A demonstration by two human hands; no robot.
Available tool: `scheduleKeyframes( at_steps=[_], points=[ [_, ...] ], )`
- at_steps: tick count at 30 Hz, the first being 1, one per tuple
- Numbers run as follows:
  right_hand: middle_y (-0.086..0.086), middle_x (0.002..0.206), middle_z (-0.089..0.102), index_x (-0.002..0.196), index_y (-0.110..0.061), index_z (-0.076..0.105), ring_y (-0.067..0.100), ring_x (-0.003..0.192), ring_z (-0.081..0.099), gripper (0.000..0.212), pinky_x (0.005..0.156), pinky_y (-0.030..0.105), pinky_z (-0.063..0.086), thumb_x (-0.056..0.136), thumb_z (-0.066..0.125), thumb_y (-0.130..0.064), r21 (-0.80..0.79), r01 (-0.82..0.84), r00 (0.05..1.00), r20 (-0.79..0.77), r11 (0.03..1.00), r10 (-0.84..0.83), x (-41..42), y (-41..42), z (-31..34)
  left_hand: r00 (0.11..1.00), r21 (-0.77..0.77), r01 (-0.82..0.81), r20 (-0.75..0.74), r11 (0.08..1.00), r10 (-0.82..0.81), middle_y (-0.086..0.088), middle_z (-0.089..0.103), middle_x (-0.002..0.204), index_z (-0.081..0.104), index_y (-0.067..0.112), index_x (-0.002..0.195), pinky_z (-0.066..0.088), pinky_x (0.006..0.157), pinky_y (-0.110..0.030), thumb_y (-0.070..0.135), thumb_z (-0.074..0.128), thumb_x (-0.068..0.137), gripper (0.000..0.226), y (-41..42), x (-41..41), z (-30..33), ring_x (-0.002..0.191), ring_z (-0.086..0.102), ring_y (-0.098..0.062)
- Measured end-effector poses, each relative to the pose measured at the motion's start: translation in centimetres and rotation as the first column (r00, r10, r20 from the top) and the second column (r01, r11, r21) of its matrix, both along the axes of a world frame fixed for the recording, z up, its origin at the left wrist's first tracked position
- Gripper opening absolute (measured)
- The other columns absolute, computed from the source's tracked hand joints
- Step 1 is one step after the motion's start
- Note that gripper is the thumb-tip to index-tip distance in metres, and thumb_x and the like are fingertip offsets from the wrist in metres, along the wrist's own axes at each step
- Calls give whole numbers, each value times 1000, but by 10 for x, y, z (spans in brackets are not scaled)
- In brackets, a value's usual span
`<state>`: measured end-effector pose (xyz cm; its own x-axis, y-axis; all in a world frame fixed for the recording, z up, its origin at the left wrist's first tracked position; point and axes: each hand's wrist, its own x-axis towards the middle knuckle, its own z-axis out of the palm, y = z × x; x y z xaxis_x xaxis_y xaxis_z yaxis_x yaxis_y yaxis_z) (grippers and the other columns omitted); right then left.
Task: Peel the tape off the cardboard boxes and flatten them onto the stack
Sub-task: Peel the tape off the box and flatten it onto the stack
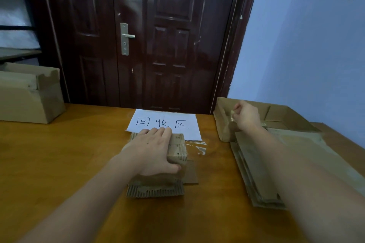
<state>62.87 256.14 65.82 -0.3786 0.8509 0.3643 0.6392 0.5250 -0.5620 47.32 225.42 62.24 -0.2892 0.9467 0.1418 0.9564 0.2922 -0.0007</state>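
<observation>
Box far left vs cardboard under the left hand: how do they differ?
The box at far left stands erect with flaps up; the flattened stack lies squashed in layers. The box is untouched; the left hand presses on the stack. The box sits at the table's edge; the stack is central, by the paper sign. Both are brown cardboard.

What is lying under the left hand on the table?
The left hand presses on a stack of flattened cardboard. White paper lies partly beneath its far end. How many pieces are stacked cannot be seen.
</observation>
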Motion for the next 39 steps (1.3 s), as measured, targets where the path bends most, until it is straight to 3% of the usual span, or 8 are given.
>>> scheduleKeyframes(
  at_steps=[3, 8, 12, 19, 27, 35, 37, 39],
  points=[
    [1, 96, 66, 87, -25, 64, 17, 87, 64, 15, 75, 31, 55, 97, 64, -14, 6, -12, 992, 126, 1000, 11, -3, 2, -5, 1000, 4, 6, -2, 1000, -6, 15, 35, 110, 30, 32, 125, 36, 104, -40, 94, 39, 69, 84, -1, 1, 1, 101, 36, -12],
    [7, 122, 61, 97, -18, 73, 22, 104, 63, 15, 91, 38, 57, 97, 63, -8, 3, -47, 973, 225, 999, 45, -7, 6, -4, 1000, -13, 1, -2, 1000, -1, 13, 35, 111, 31, 31, 128, 36, 105, -41, 94, 38, 69, 87, -1, 0, 2, 101, 35, -13],
    [4, 113, 65, 104, -20, 71, 21, 98, 65, 23, 86, 35, 58, 95, 62, -1, 42, -41, 946, 322, 998, 25, -7, 5, 1, 1000, -18, -1, -3, 1000, 1, 13, 35, 112, 31, 30, 131, 36, 106, -42, 94, 38, 69, 89, 0, 0, 1, 102, 36, -13],
    [4, 110, 68, 115, -21, 69, 19, 86, 60, 20, 68, 30, 49, 101, 58, -13, 188, -42, 933, 359, 981, -29, -1, 3, 10, 1000, 1, 0, -2, 1000, 0, 11, 42, 113, 33, 30, 127, 36, 104, -42, 94, 38, 70, 86, -1, 0, -1, 102, 39, -14],
    [3, 118, 69, 114, -19, 71, 19, 102, 64, 22, 89, 32, 54, 102, 53, -14, 128, -209, 955, 241, 970, 174, -6, -22, 11, 1000, -15, -6, 18, 1000, 7, 11, 39, 111, 32, 30, 126, 36, 104, -42, 92, 41, 69, 85, -1, 0, 2, 101, 39, -15],
    [-9, 155, 46, 152, -25, 44, 10, 142, 41, 67, 115, 27, 30, 98, 44, -65, 22, -712, 651, 398, 702, 647, -24, -135, 1, 996, 8, -24, 92, 1000, 23, 10, 52, 115, 41, 30, 123, 38, 94, -37, 89, 51, 68, 81, -5, 1, 6, 105, 49, -17],
    [-10, 156, 44, 153, -29, 39, 10, 141, 40, 81, 114, 28, 32, 88, 44, -77, -71, -755, 582, 387, 652, 715, -22, -160, -3, 995, 37, -29, 101, 999, 25, 8, 56, 129, 44, 29, 134, 38, 108, -40, 87, 55, 70, 88, -6, 2, 8, 121, 51, -19],
    [-8, 156, 43, 155, -30, 33, 12, 141, 41, 83, 112, 28, 34, 87, 52, -74, -99, -769, 550, 401, 632, 732, -20, -173, -6, 999, 20, -18, 28, 1000, 17, 2, 45, 155, 36, 25, 153, 24, 124, -46, 88, 54, 73, 104, -8, 3, 11, 145, 38, -21]
  ],
)
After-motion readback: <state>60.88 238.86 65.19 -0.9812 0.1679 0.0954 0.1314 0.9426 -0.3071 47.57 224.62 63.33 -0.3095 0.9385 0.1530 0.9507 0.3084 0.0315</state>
